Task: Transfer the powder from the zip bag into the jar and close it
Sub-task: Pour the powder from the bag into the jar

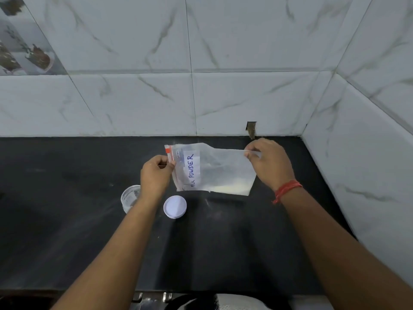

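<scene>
Clear zip bag (214, 168) held up over the black counter (67, 220).
Left hand (155, 175) pinches its zip end; right hand (270, 164) pinches the opposite corner.

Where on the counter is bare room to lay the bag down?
Bare counter lies left of the jar, and right of the lid, below the bag. Crowded: jar, lid and left hand sit close together.

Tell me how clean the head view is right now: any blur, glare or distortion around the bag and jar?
Head view: wide-angle bending curves the wall tiles; the zip bag label reads sharply; the jar is half hidden behind the left hand; soft sheen on the black counter, no harsh glare.
</scene>
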